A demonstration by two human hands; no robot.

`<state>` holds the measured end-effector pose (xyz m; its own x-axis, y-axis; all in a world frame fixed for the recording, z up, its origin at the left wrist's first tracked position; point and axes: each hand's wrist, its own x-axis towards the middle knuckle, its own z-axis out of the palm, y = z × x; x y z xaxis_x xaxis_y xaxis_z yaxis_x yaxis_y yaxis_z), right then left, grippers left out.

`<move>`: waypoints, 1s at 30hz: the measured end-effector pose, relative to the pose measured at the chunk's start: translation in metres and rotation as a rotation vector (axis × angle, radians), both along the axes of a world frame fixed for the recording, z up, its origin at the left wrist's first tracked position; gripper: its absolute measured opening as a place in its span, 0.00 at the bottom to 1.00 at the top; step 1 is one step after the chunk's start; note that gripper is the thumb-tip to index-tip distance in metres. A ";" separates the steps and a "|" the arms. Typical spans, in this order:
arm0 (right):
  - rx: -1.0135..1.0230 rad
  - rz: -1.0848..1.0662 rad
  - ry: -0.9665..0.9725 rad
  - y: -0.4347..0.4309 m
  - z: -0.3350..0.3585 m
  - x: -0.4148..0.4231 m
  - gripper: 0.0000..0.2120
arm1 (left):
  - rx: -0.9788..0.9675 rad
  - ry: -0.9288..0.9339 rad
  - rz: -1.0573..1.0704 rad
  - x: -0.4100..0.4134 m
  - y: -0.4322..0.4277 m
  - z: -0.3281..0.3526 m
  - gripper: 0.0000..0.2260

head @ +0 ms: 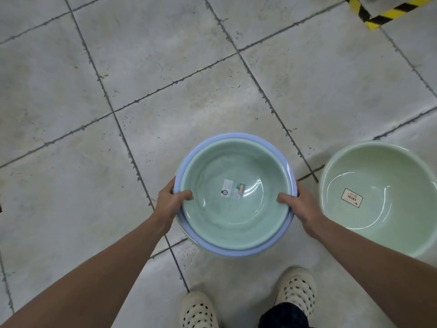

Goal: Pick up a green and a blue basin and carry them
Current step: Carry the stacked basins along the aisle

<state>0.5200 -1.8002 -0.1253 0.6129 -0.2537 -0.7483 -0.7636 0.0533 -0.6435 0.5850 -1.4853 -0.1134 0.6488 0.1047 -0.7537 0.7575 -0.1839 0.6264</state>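
A green basin (236, 216) is nested inside a slightly larger blue basin (238, 253), whose rim shows all around it. A small label sticks to the green basin's bottom. My left hand (171, 203) grips the stacked rims on the left side, thumb hooked inside. On the right side my right hand (300, 207) grips the rims the same way. The pair is held over the tiled floor in front of my feet.
A second, paler green basin (397, 223) with a label inside sits on the floor just to the right. Grey floor tiles (142, 79) spread all around. Yellow-black hazard tape (387, 14) marks the far right corner. My two cream clogs (296, 290) are below.
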 end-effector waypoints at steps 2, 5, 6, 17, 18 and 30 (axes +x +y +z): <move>0.000 -0.004 0.001 -0.001 -0.008 -0.005 0.25 | -0.002 0.000 -0.026 -0.002 -0.001 -0.006 0.22; 0.006 0.005 -0.001 -0.001 -0.016 -0.012 0.24 | -0.010 -0.006 -0.048 -0.005 -0.003 -0.013 0.22; 0.003 0.009 -0.004 -0.001 -0.018 -0.013 0.23 | -0.009 -0.009 -0.056 -0.005 -0.002 -0.015 0.22; 0.012 0.005 -0.074 0.003 -0.032 -0.014 0.22 | -0.063 0.000 -0.197 0.001 0.008 -0.028 0.28; 0.010 -0.002 -0.077 0.003 -0.034 -0.014 0.22 | -0.066 0.000 -0.209 0.002 0.009 -0.029 0.28; 0.025 -0.142 -0.020 -0.024 0.025 -0.027 0.23 | -0.002 0.010 -0.223 0.015 -0.025 0.038 0.24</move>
